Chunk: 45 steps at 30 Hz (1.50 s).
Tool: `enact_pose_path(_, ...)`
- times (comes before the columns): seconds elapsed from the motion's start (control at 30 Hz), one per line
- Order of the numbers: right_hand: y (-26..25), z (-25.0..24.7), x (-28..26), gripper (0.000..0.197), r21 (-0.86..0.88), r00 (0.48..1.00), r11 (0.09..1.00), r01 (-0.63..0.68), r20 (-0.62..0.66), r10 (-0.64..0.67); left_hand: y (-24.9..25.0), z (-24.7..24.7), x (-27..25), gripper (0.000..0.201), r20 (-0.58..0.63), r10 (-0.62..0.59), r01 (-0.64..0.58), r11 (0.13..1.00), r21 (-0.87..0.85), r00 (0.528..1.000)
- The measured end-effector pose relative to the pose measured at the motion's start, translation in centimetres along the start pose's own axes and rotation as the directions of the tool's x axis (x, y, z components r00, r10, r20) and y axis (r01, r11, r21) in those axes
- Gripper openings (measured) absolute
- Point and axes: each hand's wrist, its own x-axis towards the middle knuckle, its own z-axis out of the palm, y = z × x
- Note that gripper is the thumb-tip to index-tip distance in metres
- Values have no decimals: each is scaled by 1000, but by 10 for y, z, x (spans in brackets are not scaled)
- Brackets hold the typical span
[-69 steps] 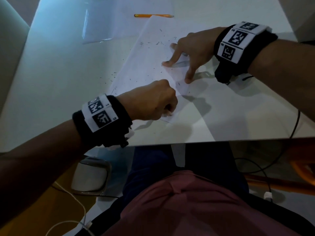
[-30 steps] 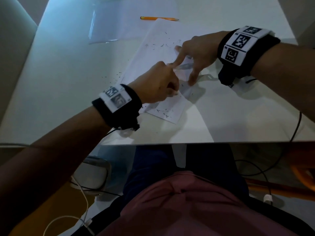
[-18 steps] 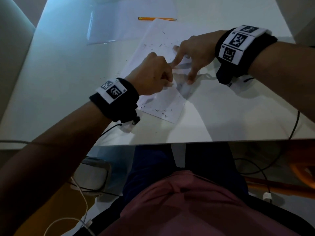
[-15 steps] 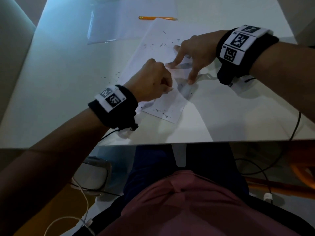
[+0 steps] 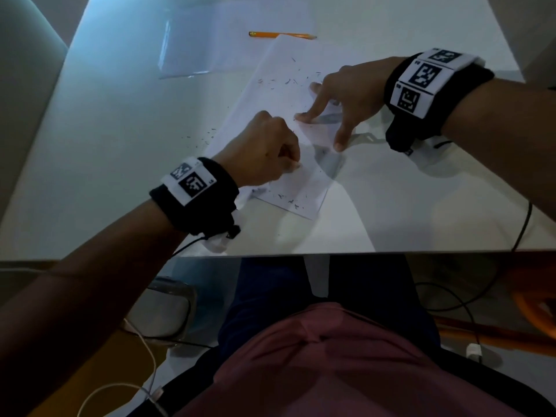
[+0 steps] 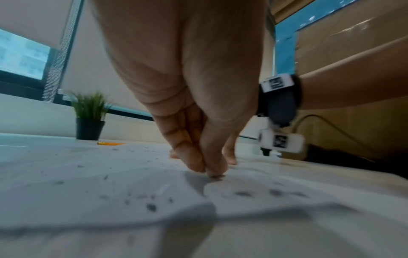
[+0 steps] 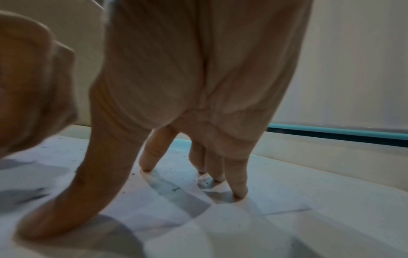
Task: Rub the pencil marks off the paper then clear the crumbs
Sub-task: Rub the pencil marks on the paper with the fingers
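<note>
A white sheet of paper [image 5: 282, 94] lies slanted on the white table [image 5: 105, 145]. Dark eraser crumbs [image 5: 285, 81] dot its far part, its near corner and the table left of it. My left hand [image 5: 296, 167] is curled over the middle of the sheet, thumb and fingers pinched together with the tips down on the paper [image 6: 110, 188]. They seem to hold a small eraser, almost wholly hidden. My right hand [image 5: 319, 130] presses the sheet flat with spread straight fingers [image 7: 239, 192], just beyond the left hand.
An orange pencil [image 5: 281, 34] lies past the sheet's far end. A clear plastic sleeve [image 5: 192, 46] sits at the far left. The table's near edge [image 5: 361, 251] is close to my lap. A black cable [image 5: 523, 224] hangs at right. A potted plant [image 6: 89, 118] stands far back.
My left hand moved from the sheet's near corner up toward the right hand, then slid slightly back. The near corner now lies uncovered with crumbs on it. The right hand stayed put.
</note>
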Motion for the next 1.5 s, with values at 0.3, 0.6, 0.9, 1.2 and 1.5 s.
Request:
enact_pose_path(0.3, -1, 0, -2, 90, 2, 1000, 1000, 10, 2, -10, 8, 2, -18, 5, 82, 68, -67, 998, -20, 994)
enact_pose_path(0.6, 2, 1, -2, 90, 21, 1000, 1000, 12, 4, -12, 4, 7, -37, 7, 37, 25, -24, 999, -22, 999)
enact_pose_path(0.9, 3, 1, -1, 88, 11, 1000, 1000, 18, 0, -18, 2, -4, 7, 3, -52, 7, -6, 999, 35, 999)
enact_pose_path(1.2, 11, 5, 6, 90, -5, 1000, 1000, 28, 4, -28, 3, 4, -37, 7, 158, 97, -97, 995, -3, 983)
enact_pose_path(1.5, 7, 3, -6, 86, 72, 991, 997, 30, -129, -20, 5, -14, -13, 13, -205, -134, 97, 979, -180, 970)
